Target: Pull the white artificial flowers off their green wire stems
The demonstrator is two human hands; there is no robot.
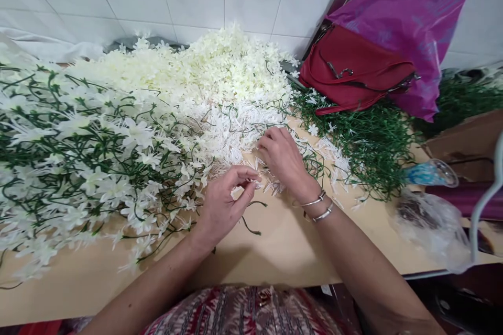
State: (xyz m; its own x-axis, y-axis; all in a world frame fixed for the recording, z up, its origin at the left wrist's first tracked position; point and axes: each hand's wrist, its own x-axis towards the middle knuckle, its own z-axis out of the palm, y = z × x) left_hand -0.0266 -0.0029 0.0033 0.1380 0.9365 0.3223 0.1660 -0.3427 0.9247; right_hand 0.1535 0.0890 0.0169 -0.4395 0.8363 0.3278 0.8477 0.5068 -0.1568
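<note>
My left hand [223, 199] is closed in a pinch on a thin green wire stem [251, 222] that curls down onto the tan table [275, 251]. My right hand [283, 159], with two silver bangles at the wrist, rests palm down with its fingers curled into a heap of small white plastic flower pieces [231, 136]. What those fingers hold is hidden. Finished stems with white flowers [78, 152] lie in a big pile to the left. Loose cream petals [212, 68] are heaped behind.
A red handbag [353, 70] and a purple plastic bag [412, 15] lean against the tiled wall at the back right. Bare green stems [373, 141] lie under them. A clear plastic bag [432, 225] and a cardboard box [467, 141] sit at the right edge.
</note>
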